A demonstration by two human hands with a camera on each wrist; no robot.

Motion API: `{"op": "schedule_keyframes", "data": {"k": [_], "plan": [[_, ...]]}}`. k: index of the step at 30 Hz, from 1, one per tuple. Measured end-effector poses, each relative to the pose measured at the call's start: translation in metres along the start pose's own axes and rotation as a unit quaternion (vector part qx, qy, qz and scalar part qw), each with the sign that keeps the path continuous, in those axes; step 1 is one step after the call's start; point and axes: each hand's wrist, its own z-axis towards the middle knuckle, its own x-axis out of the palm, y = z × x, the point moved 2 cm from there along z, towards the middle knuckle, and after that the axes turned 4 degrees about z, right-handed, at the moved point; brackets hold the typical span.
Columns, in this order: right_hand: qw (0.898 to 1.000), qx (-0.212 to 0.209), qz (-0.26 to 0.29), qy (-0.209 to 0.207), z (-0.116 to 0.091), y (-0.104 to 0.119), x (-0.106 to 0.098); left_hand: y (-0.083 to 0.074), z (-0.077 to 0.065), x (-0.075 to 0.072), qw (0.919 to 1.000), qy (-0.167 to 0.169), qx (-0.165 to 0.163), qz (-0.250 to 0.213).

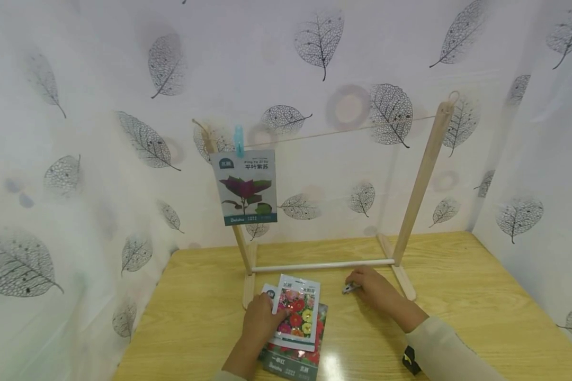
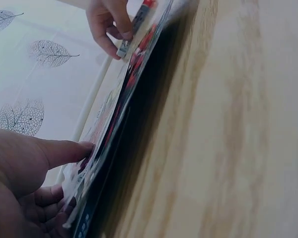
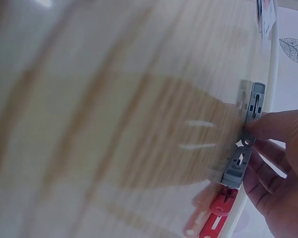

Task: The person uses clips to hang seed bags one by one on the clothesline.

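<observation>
My left hand point(image 1: 262, 319) grips a small stack of seed packets, thumb on top and fingers curled at the left edge. Uppermost is a flower seed packet point(image 1: 296, 313) with red, pink and yellow blooms. Under it lies a larger packet with red flowers point(image 1: 286, 365), and another packet's corner point(image 1: 269, 290) shows at the left. Low over the table, my right hand point(image 1: 374, 290) pinches a grey clothespin point(image 3: 255, 106) between thumb and fingers. Close below in the right wrist view are another grey clothespin point(image 3: 237, 168) and a red clothespin point(image 3: 219, 210), partly cut off.
Behind the hands stands a wooden frame point(image 1: 421, 185) with a white bottom rod point(image 1: 321, 265) and a string point(image 1: 333, 132) across its top. A blue clothespin point(image 1: 239, 141) holds a purple-leaf seed packet point(image 1: 246, 188) on the string. A black-and-yellow object point(image 1: 411, 361) lies beside the right sleeve.
</observation>
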Motion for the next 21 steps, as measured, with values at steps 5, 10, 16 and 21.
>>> {"op": "schedule_keyframes", "data": {"k": [5, 10, 16, 21], "plan": [[1.0, 0.004, -0.003, 0.0, 0.0012, 0.0009, -0.0004, 0.0023, -0.0003, 0.0016, 0.9999, -0.003, 0.013, -0.007], [1.0, -0.001, -0.006, -0.005, 0.0011, 0.0011, 0.0007, 0.004, -0.0002, 0.0021, 0.9998, 0.002, 0.017, -0.014], [1.0, -0.002, -0.01, -0.005, 0.0013, 0.0019, 0.0011, 0.0044, 0.0003, 0.0009, 0.9995, 0.014, 0.0, -0.028], [1.0, 0.013, -0.007, 0.006, 0.0022, 0.0034, -0.0007, 0.0037, 0.0015, -0.0013, 0.9994, 0.015, -0.007, -0.03]]}}
